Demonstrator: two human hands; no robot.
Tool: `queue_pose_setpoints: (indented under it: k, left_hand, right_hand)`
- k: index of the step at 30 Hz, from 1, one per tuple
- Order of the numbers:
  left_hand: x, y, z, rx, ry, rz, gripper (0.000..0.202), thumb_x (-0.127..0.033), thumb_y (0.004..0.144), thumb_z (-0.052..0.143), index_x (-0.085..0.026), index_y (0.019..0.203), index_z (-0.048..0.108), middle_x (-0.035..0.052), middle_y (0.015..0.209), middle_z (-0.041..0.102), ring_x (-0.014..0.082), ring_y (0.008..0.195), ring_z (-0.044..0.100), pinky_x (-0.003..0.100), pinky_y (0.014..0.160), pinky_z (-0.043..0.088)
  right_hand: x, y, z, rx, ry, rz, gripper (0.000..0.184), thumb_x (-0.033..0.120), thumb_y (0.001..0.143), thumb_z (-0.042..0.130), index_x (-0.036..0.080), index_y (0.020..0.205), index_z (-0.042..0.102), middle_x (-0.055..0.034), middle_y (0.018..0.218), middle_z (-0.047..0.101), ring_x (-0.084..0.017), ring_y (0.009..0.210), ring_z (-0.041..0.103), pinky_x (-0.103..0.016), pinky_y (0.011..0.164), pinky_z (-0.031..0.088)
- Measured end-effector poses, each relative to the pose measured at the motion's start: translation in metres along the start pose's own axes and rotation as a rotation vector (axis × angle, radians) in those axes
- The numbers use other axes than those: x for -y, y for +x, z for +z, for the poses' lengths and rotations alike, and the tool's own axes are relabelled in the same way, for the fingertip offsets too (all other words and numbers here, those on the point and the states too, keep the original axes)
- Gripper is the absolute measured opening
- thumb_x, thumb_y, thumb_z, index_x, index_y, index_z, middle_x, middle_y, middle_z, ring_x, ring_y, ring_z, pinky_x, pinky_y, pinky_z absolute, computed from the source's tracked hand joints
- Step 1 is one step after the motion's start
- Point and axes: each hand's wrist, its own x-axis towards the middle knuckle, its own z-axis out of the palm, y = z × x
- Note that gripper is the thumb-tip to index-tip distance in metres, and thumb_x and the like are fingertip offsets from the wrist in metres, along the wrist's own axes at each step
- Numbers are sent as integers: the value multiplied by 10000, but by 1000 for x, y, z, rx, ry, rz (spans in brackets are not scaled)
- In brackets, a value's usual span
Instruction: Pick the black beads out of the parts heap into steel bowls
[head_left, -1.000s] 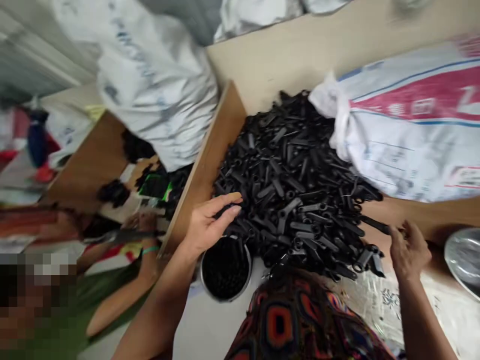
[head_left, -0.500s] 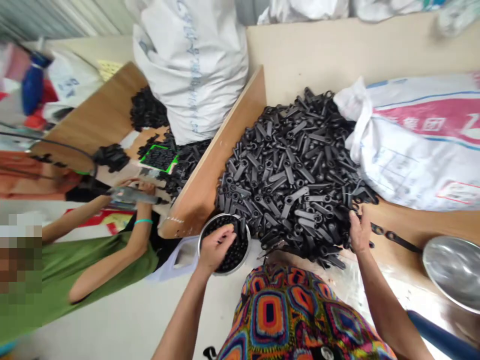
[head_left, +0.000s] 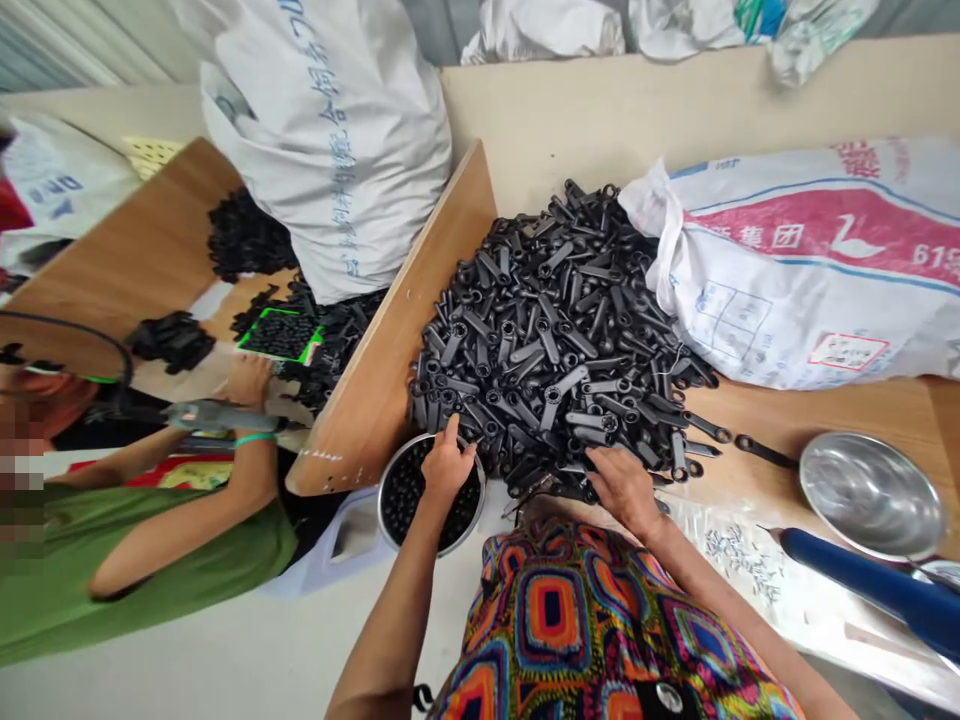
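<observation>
My left hand (head_left: 448, 468) is over the steel bowl (head_left: 480, 512) of small round black parts (head_left: 401, 490). Its index finger points up towards the pile's near-left edge and its thumb stands apart; I see nothing in it. Black lever-like handles with a ring at one end lie in a big pile (head_left: 547, 330) on the table. My right hand (head_left: 622, 490) rests at the pile's near edge, back upward, fingers stretched left over several handles. Its fingertips are partly hidden, but no held part shows. A metal edge (head_left: 534, 492) shows between my hands, close to my patterned apron.
A wooden divider (head_left: 405, 320) stands left of the pile; beyond it a co-worker in green holds a power tool (head_left: 225, 416). White sacks (head_left: 810, 270) (head_left: 337, 150) stand around. At right are an upturned-rim steel bowl (head_left: 870, 490), a blue driver (head_left: 870, 580) and small screws (head_left: 742, 560).
My right hand has moved left from the pile's right end to its near edge. My left hand has shifted slightly up, index finger now extended. The whole view has turned a little.
</observation>
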Motion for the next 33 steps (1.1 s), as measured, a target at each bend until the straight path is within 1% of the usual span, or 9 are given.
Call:
queue_pose_setpoints:
  k: [7, 11, 14, 18, 21, 23, 26, 29, 33]
  left_hand:
    - [17, 10, 7, 5, -84, 97, 612, -218, 814, 454, -209, 1402, 284, 90, 1172, 577, 225, 1021, 577, 323, 858, 452]
    - [19, 15, 6, 9, -145, 94, 609, -143, 771, 447, -189, 1370, 345, 75, 1113, 609, 217, 999, 582, 323, 864, 449]
    - [24, 16, -2, 27, -257, 115, 617, -119, 716, 470, -170, 1328, 409, 54, 1017, 637, 198, 910, 594, 324, 843, 453]
    - [19, 24, -30, 106, -517, 215, 523, -114, 654, 496, -158, 1171, 553, 17, 859, 626, 147, 789, 575, 288, 789, 474]
    - [-12, 39, -68, 172, -762, 323, 464, -181, 636, 559, -150, 1098, 587, 5, 800, 590, 115, 677, 548, 259, 663, 491]
    - [-39, 49, -96, 97, -1036, 376, 657, -288, 655, 598, -174, 1282, 437, 42, 961, 580, 94, 626, 546, 226, 533, 466]
    - [-69, 57, -123, -72, -1230, 535, 891, -356, 666, 648, -278, 1417, 175, 111, 1313, 405, 125, 847, 585, 217, 611, 489]
    - [-70, 46, -113, -57, -1012, 574, 639, -324, 721, 612, -205, 1314, 408, 89, 1171, 528, 117, 814, 570, 231, 663, 481]
    - [-51, 6, -48, 151, -323, 578, 245, -206, 807, 489, -200, 1005, 634, 26, 872, 638, 140, 811, 589, 269, 759, 466]
  right_hand:
    - [33, 38, 31, 309, -286, -144, 394, 255, 845, 518, 264, 1238, 526, -136, 1306, 457, -339, 1154, 394, -434, 837, 383]
    - [33, 54, 44, 366, -412, -203, 216, 164, 831, 494, 145, 979, 649, -169, 1226, 502, -324, 1154, 383, -404, 816, 394]
    - [26, 61, 37, 395, -345, -194, 173, 136, 816, 495, 156, 798, 666, -138, 1059, 579, -285, 1076, 435, -360, 777, 404]
    - [13, 81, 10, 366, -199, -46, 245, 142, 822, 487, 209, 656, 655, -63, 754, 584, -190, 806, 513, -273, 666, 402]
    - [6, 113, -25, 263, 10, 34, 235, 159, 817, 496, 227, 698, 686, -24, 648, 554, -152, 686, 522, -245, 603, 409]
    - [3, 139, -56, 67, 237, 61, 176, 215, 808, 528, 216, 828, 703, -19, 730, 598, -146, 697, 547, -266, 651, 455]
    - [1, 162, -102, -283, 429, 68, 334, 337, 790, 584, 215, 1098, 634, -52, 1185, 548, -195, 986, 554, -333, 784, 489]
    - [-4, 145, -119, -386, 350, 79, 307, 375, 796, 591, 229, 1060, 647, -45, 1199, 554, -215, 1045, 542, -390, 868, 474]
    - [-11, 67, -73, -181, 284, 127, 195, 347, 853, 523, 231, 873, 678, -28, 855, 669, -183, 821, 610, -347, 764, 513]
